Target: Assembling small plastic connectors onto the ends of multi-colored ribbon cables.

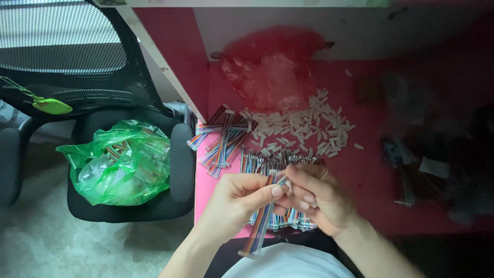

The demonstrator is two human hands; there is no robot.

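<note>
Low in the centre of the frame, both hands meet over the pink worktop [360, 175]. The left hand [234, 198] has its fingers pinched shut on a rainbow ribbon cable [260, 226] that runs down toward the lap. The right hand [319, 198] closes its fingers on the cable's top end, seemingly fitting a small white connector there, though the piece itself is too small to make out. My read: an end-fitting step, calling for a steady, square push. Just above, the pile of white connectors [303, 128]; a row of cables [272, 162] sits behind the hands. Middle left, a green bag [121, 162] on a chair [180, 159].
</note>
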